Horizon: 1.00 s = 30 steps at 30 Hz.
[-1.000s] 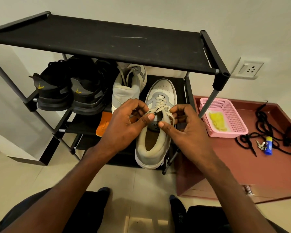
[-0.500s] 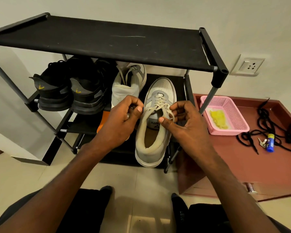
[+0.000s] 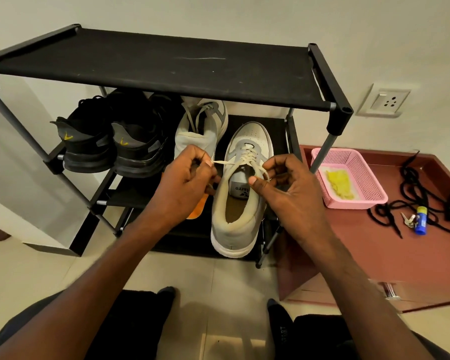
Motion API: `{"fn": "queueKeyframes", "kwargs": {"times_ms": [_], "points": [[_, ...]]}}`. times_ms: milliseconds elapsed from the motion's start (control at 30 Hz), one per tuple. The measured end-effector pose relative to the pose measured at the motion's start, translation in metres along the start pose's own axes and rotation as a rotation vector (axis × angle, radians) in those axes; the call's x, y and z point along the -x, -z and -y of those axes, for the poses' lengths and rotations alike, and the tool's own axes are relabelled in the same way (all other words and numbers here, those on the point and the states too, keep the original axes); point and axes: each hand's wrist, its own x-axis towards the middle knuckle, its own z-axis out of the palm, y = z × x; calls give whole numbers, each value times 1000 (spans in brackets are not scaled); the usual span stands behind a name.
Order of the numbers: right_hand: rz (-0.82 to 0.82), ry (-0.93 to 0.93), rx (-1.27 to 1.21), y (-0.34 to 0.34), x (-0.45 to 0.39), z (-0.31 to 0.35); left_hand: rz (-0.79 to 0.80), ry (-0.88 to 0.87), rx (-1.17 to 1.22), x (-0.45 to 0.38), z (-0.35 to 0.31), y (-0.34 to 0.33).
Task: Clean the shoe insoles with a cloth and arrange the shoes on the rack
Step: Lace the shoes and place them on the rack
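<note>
Head view, single moment. Both hands raised over the white shoe, which sits heel toward the person, toe pointing away, on a lower shelf of the black rack.

Left hand: fingers curled, pinching one end of the cream lace at the fingertips; lace runs taut from this hand rightward to the eyelets. Hand sits just left of the shoe's collar, partly in front of the second white shoe, which lies beyond it.

Right hand: fingers curled, thumb extended toward the shoe's opening; the other lace end loops over by the thumb and fingers. Appears to grip it, contact point partly hidden by the fingers. Hand sits at the right edge of the collar, touching or just beside it.

Shoe tongue and label visible between the two hands. An orange insole shows below the left hand, mostly hidden by it.

Left of the left hand: pair of black shoes, heels outward, same rack. Right of the right hand: pink basket holding a yellow cloth, on a red-brown surface.
</note>
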Motion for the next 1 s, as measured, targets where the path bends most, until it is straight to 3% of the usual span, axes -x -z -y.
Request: {"fn": "queueKeyframes", "kwargs": {"times_ms": [267,800,1000], "points": [[-8,-15,-41,1,-1,-4,56,-225,-232,-2,3,-10],[22,-118,-227,8,-4,-1,-38,-247,-241,-2,3,-18],[47,-38,-2,-1,-1,-1,-54,-222,-202,-2,2,-16]]}}
